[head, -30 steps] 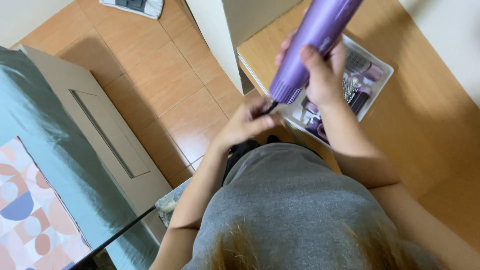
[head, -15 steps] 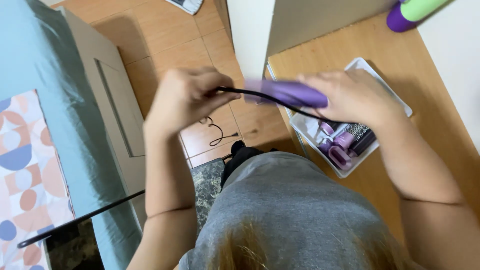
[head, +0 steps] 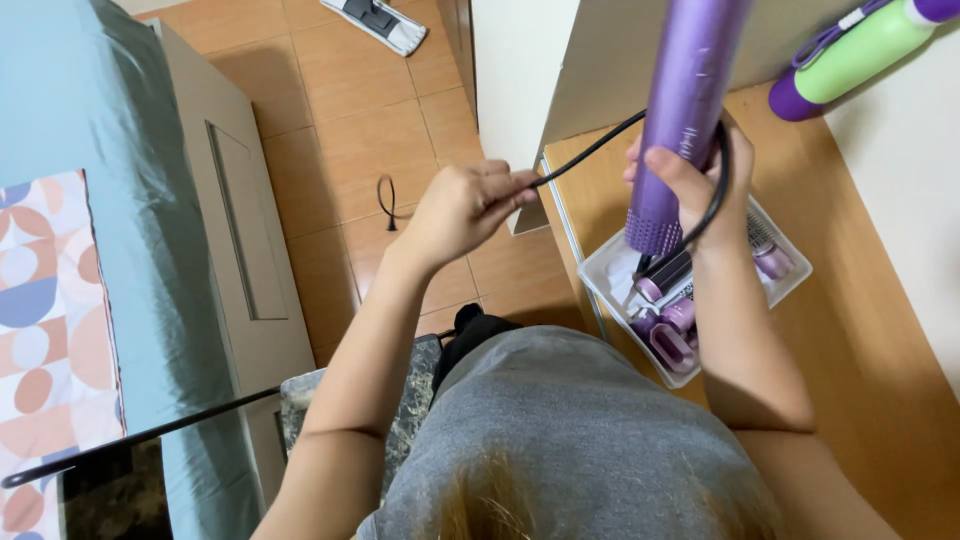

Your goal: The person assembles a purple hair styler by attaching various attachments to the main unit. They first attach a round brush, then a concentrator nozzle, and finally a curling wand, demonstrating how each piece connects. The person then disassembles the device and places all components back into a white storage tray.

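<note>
Your right hand [head: 690,185] grips the purple hair-styler wand [head: 685,110] upright above the clear tray [head: 790,280] (bench-side), while your left hand [head: 462,205] pinches its black cord [head: 590,155] taut, keeping it untangled.

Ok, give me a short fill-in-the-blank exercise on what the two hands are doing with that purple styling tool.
1. The right hand grips the purple styling tool, whose body is coloured ____.
2. The left hand pinches the tool's ____ cord.
3. Below the tool, a clear tray of purple attachments rests on the ____ desk.
4. A purple-and-____ bottle lies on the desk.

Missing words: purple; black; wooden; green
</note>
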